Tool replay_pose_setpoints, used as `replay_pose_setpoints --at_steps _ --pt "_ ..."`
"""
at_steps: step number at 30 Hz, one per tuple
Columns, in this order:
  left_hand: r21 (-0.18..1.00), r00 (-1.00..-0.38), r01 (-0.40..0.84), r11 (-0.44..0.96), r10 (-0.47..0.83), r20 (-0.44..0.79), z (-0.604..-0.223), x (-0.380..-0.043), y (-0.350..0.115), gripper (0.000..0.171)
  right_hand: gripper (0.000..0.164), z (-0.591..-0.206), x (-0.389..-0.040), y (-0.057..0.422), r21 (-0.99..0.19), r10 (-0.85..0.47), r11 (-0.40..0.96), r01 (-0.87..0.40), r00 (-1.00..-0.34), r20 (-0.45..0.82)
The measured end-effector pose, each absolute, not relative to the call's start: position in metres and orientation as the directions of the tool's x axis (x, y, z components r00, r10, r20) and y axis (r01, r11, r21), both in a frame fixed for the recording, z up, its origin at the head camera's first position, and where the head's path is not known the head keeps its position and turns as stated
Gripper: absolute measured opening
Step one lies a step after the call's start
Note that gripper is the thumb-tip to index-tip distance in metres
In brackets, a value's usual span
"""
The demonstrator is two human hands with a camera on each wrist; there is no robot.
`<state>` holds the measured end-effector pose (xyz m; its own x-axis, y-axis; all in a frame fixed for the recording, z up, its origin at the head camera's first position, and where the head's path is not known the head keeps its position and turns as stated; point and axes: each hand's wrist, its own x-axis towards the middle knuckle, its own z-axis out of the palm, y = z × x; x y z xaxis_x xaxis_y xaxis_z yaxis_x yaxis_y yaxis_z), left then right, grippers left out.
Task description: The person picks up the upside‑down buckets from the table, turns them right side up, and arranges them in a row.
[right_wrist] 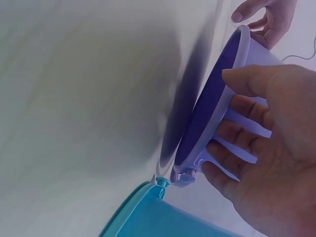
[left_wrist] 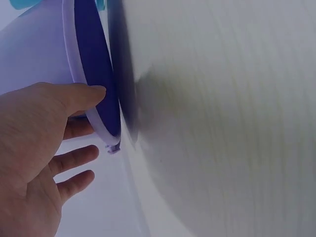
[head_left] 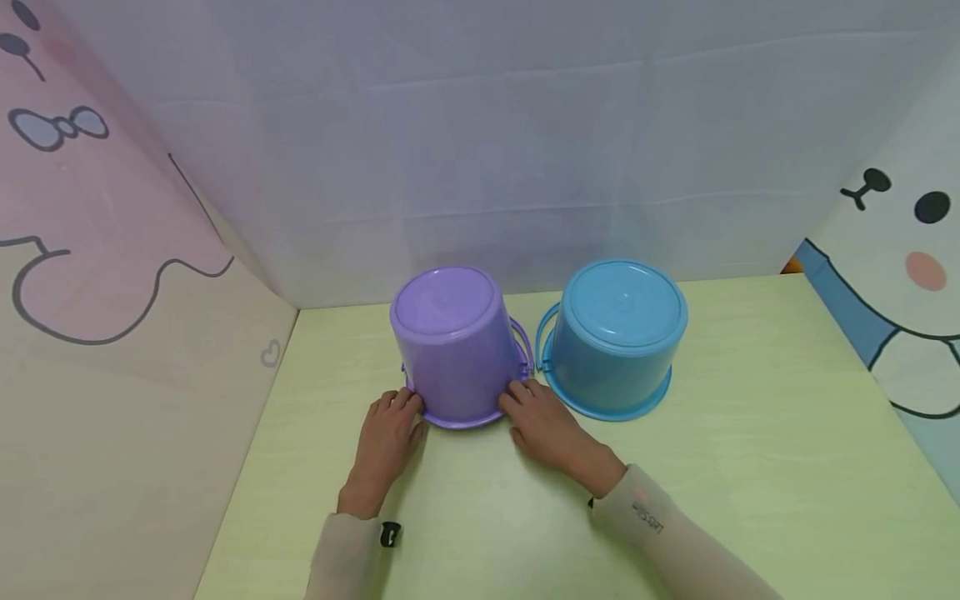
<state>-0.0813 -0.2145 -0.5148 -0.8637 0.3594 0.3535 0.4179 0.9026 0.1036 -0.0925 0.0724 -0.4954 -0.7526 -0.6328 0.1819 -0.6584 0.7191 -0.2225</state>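
A purple bucket (head_left: 457,358) stands upside down, its base facing up. Its near rim is raised off the table, and the dark inside (left_wrist: 94,54) shows beneath in both wrist views. My left hand (head_left: 387,437) grips the rim at the near left, with the thumb at the rim's underside and fingers outside. At the near right, my right hand (head_left: 546,423) holds the same rim, thumb (right_wrist: 244,81) at its edge and fingers along the outer wall. Close on the right is a blue bucket (head_left: 618,367), also upside down.
Both buckets rest on a pale yellow-green table (head_left: 750,467). Behind it hangs a white cloth (head_left: 525,150). Cartoon-printed panels stand at the left (head_left: 112,400) and right (head_left: 900,275). The purple handle (head_left: 524,343) and blue handle (head_left: 542,333) nearly meet between the buckets.
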Motion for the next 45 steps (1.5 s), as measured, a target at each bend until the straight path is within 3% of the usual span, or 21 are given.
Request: replay_pose_setpoints --at_steps 21,45 --pt "0.205 -0.844 0.432 0.878 0.313 0.436 -0.503 -0.081 -0.216 0.028 0.015 -0.488 -0.094 0.073 -0.304 -0.571 0.676 -0.672 -0.737 0.361" --pt "0.339 -0.790 0.508 0.792 0.271 0.550 -0.490 -0.081 -0.213 0.031 0.013 -0.470 -0.094 0.076 -0.371 -0.541 0.638 -0.675 -0.736 0.408"
